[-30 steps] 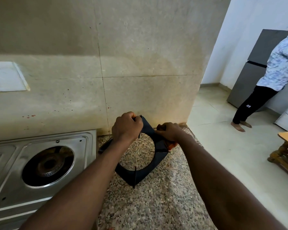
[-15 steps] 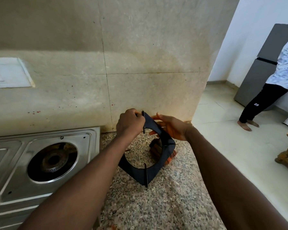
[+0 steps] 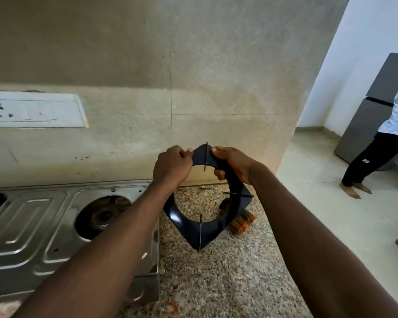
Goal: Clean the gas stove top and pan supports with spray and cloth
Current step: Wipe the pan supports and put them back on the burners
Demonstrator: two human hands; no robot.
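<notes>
The right hand has let the cloth drop: a second ago it pressed the orange-brown wad against the support, and now the cloth lies on the surface behind the support's right corner, near the right edge. My judgement is that wiping is paused while the support gets turned or regripped. Both hands now clamp the support's top corner, the left hand on one side of the upright prong and the right on the other. The support stands on edge, its bottom corner near or on the surface just right of the stove. Both forearms reach straight forward.
</notes>
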